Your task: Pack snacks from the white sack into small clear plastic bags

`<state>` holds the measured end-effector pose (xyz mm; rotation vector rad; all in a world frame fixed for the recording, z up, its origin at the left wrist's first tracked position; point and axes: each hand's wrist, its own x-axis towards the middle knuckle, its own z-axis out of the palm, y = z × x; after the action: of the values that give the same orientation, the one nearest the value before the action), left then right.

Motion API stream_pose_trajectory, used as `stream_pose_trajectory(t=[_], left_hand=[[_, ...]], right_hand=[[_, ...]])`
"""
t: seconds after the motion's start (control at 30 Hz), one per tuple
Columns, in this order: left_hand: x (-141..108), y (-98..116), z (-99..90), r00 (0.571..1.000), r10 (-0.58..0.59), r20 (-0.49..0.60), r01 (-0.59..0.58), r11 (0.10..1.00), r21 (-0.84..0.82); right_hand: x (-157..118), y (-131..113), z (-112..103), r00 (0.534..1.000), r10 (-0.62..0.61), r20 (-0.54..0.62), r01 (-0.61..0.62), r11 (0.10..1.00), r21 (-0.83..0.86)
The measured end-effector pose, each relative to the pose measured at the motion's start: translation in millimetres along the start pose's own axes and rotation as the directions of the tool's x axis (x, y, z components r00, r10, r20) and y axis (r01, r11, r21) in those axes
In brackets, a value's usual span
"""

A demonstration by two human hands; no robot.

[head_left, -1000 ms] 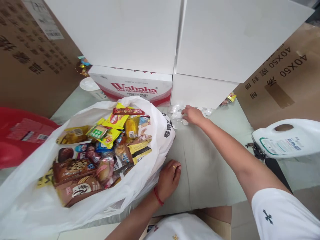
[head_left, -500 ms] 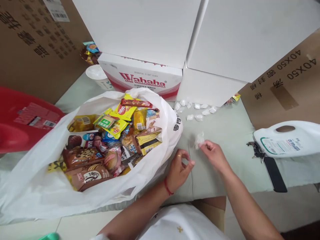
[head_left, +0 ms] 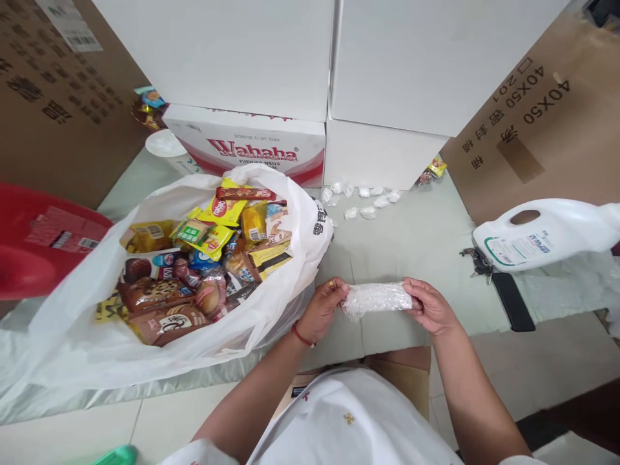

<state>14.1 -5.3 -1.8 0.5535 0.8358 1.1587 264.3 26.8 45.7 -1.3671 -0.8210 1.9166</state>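
Left hand (head_left: 325, 309) and right hand (head_left: 431, 306): each grip closed on opposite end of clear plastic film (head_left: 376, 300), stretched between them above near edge of surface (head_left: 397, 258). White plastic bag (head_left: 165, 361), open, filled with wrapped snacks (head_left: 208, 258), beside left hand. Small white bundles (head_left: 367, 212) near far edge, before white boxes (head_left: 387, 152).

Legible markings: "Wahaha" on the low white-and-red box (head_left: 252, 152); "40X50" and "201" on the right-hand brown carton (head_left: 527, 129); "nabati" on a yellow snack packet (head_left: 225, 210).
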Motion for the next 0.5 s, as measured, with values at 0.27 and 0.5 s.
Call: stream_pose_trajectory(t=[0.27,0.5], left_hand=[[-1,-12,11.0,0.996,0.000,-0.091,-0.001,1.000,-0.016],[0,-21,23.8,0.950,0.308,-0.045,-0.272,0.893,0.360]], right_hand=[[7,16,8,0.826,-0.436,-0.358,0.212,0.828,-0.519],[1,34,58,0.911,-0.399,-0.108,0.291,0.806,-0.516]])
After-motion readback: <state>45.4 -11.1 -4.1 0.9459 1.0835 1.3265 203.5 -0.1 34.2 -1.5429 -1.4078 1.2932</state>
